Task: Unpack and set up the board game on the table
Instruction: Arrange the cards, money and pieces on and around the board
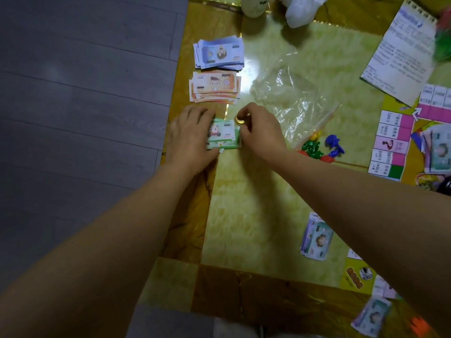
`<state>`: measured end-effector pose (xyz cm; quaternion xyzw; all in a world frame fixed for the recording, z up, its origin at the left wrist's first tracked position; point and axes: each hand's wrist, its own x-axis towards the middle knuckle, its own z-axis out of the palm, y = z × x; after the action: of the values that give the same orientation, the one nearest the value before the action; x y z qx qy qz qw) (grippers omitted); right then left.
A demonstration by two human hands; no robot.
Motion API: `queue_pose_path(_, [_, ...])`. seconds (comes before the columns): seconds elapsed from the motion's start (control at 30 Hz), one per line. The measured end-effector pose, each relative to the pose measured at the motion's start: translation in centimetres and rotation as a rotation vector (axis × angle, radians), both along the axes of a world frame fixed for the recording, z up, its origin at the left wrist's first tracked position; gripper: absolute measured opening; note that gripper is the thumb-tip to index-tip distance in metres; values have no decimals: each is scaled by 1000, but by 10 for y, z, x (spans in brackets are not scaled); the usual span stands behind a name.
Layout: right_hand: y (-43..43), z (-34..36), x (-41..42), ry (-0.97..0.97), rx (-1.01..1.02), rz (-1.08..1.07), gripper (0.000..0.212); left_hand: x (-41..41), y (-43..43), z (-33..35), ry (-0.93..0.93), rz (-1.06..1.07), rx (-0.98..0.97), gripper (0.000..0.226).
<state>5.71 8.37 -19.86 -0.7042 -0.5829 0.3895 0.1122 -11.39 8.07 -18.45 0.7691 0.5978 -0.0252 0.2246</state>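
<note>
The green notes were pressed flat near the bench edge by the left hand, while a gold coin was pinched by the right hand just above them; released carelessly, the coin might be sent rolling off onto the floor.

You had blue-violet notes, orange notes, green notes, a gold coin. Your table was marbled yellow-green, bordered amber-brown.

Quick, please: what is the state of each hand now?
Left hand: open, fingers resting on the green banknotes.
Right hand: closed, pinching a small gold round piece.
</note>
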Motion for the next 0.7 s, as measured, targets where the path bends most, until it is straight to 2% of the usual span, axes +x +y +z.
queue_pose_path(0.2, [-7, 6, -3, 81, 64, 97, 29, 6, 7, 3, 179, -18, -10, 63])
queue_pose_path(0.4, [-17, -1, -13, -10, 36, 256, 43, 9, 14, 5, 224, -23, -59, 53])
queue_pose_path(0.57, [-17, -4, -15, -38, 132, 210, 34, 14, 16, 3, 225, -6, -112, 50])
queue_pose_path(0.7, [-13, -4, -18, -26, 131, 209, 28, 13, 15, 4, 253, 19, -140, 53])
